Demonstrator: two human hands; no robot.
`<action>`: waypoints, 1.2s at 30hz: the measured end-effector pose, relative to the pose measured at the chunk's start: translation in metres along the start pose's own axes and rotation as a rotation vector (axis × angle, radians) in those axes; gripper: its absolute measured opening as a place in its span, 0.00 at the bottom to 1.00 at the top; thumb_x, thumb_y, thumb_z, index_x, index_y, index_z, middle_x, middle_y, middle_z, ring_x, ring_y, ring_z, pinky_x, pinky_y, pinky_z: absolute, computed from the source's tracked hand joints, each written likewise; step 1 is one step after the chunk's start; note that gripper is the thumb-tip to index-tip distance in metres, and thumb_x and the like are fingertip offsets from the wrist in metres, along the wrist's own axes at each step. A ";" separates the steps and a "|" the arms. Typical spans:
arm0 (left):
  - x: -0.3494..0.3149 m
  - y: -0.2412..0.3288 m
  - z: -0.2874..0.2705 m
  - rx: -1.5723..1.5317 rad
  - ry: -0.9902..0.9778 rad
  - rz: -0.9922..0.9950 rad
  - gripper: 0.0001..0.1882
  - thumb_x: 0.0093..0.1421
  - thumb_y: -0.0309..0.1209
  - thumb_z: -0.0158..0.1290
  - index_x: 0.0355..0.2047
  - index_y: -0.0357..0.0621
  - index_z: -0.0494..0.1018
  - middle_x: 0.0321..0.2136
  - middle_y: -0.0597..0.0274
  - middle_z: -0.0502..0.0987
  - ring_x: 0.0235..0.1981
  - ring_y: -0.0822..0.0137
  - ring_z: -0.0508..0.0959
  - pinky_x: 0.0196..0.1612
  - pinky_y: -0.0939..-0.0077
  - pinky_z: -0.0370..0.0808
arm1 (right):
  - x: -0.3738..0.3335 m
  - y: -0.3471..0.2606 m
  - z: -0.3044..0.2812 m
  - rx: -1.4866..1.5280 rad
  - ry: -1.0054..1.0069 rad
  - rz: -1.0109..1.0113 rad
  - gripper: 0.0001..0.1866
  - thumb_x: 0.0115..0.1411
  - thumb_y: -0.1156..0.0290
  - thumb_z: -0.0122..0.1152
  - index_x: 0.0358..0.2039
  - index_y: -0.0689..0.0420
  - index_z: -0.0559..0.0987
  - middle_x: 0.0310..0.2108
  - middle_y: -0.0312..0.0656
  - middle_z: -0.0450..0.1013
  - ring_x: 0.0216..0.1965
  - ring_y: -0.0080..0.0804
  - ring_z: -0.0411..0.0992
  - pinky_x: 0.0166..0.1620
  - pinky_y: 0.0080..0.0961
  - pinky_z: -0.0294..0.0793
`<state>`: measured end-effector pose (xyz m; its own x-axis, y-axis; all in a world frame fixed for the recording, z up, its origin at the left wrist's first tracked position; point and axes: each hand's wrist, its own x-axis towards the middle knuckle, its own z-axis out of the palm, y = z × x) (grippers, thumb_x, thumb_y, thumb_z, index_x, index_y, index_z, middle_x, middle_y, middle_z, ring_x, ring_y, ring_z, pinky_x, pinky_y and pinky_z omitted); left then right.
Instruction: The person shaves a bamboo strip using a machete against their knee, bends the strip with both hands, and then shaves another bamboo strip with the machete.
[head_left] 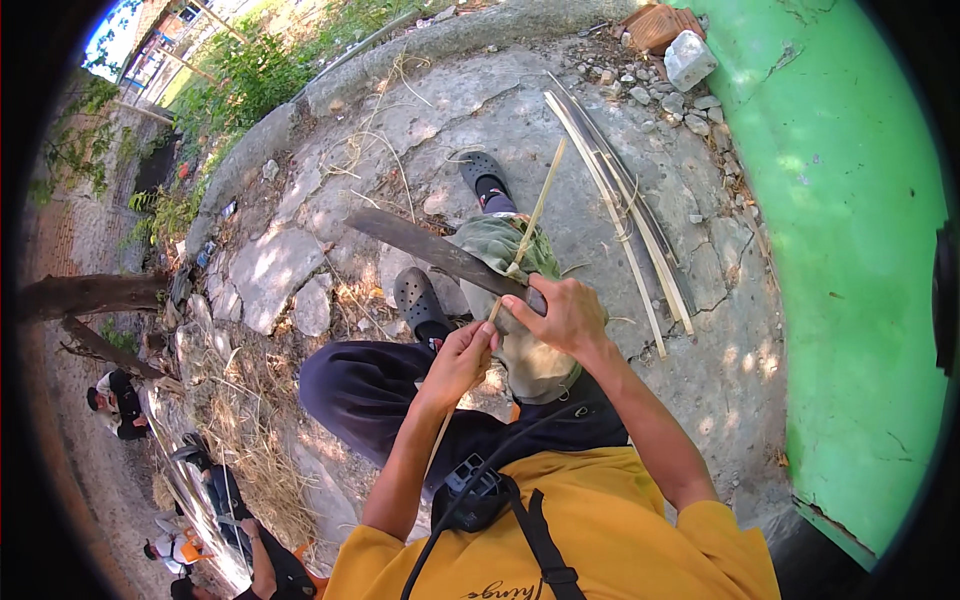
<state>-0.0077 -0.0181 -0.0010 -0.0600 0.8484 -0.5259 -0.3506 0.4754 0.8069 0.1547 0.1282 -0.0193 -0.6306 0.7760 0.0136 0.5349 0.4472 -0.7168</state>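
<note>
My right hand point(563, 322) is closed round the handle end of a long, dark machete point(430, 248), its blade reaching out to the upper left. Pinched in my left hand point(462, 362) is a thin bamboo strip point(540, 205). It runs from beyond my knee, past the blade near my right hand, and down toward my lap. Where strip and blade cross, a small pale curl of shaving shows. Beneath both hands, a worn green and tan cloth point(540, 362) covers my right leg. My right fingers hide most of the handle.
Several long split bamboo strips point(640, 235) lie on cracked concrete to the right, beside a green wall point(840, 250). Rubble and a white block point(690, 60) sit at the wall's far end. Loose shavings point(360, 140) lie ahead. At lower left, other people point(245, 530) sit near dry straw point(255, 455).
</note>
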 end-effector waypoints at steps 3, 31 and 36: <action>0.006 -0.007 0.005 0.053 0.011 0.036 0.18 0.81 0.43 0.43 0.35 0.47 0.69 0.17 0.81 0.54 0.14 0.83 0.51 0.18 0.81 0.50 | -0.001 0.004 -0.007 0.007 -0.022 -0.008 0.33 0.62 0.34 0.62 0.27 0.56 0.81 0.17 0.52 0.75 0.24 0.57 0.80 0.30 0.50 0.78; 0.018 -0.009 0.009 0.568 0.282 0.338 0.20 0.79 0.36 0.45 0.29 0.40 0.69 0.19 0.69 0.63 0.22 0.77 0.61 0.27 0.74 0.60 | -0.005 0.000 0.001 0.004 0.002 -0.017 0.32 0.62 0.35 0.64 0.25 0.56 0.80 0.16 0.52 0.73 0.24 0.59 0.78 0.30 0.50 0.76; -0.004 -0.023 0.019 0.550 0.337 0.321 0.19 0.79 0.36 0.45 0.29 0.42 0.69 0.19 0.72 0.62 0.22 0.79 0.63 0.27 0.76 0.61 | 0.002 0.003 -0.001 0.009 -0.026 -0.002 0.32 0.63 0.35 0.62 0.25 0.56 0.80 0.15 0.51 0.74 0.24 0.57 0.78 0.29 0.48 0.76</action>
<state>0.0186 -0.0278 -0.0122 -0.3975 0.8901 -0.2228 0.2486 0.3382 0.9077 0.1561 0.1316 -0.0207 -0.6458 0.7635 -0.0034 0.5292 0.4445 -0.7228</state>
